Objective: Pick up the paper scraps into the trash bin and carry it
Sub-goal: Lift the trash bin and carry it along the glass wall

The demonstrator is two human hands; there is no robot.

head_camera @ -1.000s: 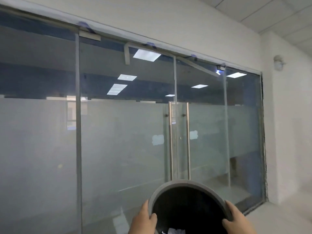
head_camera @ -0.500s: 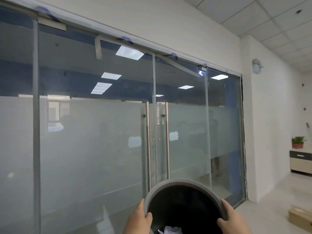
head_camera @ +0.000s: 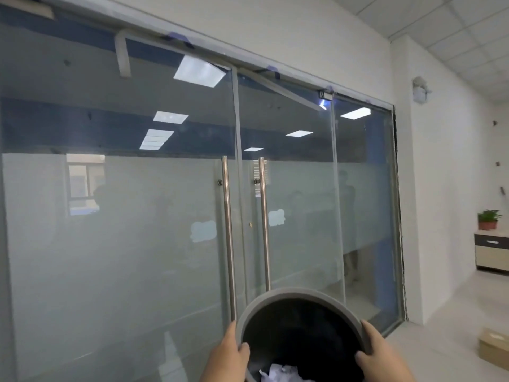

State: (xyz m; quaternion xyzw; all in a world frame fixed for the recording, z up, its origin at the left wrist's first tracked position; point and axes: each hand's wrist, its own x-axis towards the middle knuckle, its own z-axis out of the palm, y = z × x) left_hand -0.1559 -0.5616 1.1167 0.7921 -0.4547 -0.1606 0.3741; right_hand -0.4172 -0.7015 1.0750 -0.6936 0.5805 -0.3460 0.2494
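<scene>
A round grey trash bin [head_camera: 292,295] with a dark inside is held up at the bottom centre of the head view. White crumpled paper scraps [head_camera: 281,374] lie at its bottom. My left hand [head_camera: 225,357] grips the bin's left rim, thumb over the edge. On the right rim, my right hand [head_camera: 382,354] holds on the same way. The bin's lower part is cut off by the frame.
Straight ahead stands a frosted glass wall with double glass doors and two tall steel handles [head_camera: 230,238]. A white wall runs to the right. Further right are a low cabinet [head_camera: 491,252] with a potted plant [head_camera: 487,219] and a cardboard box [head_camera: 494,348] on the floor.
The view has swung to the right, so the glass doors slid left and the cabinet, plant and box came into sight. Both hands keep the same hold on the bin.
</scene>
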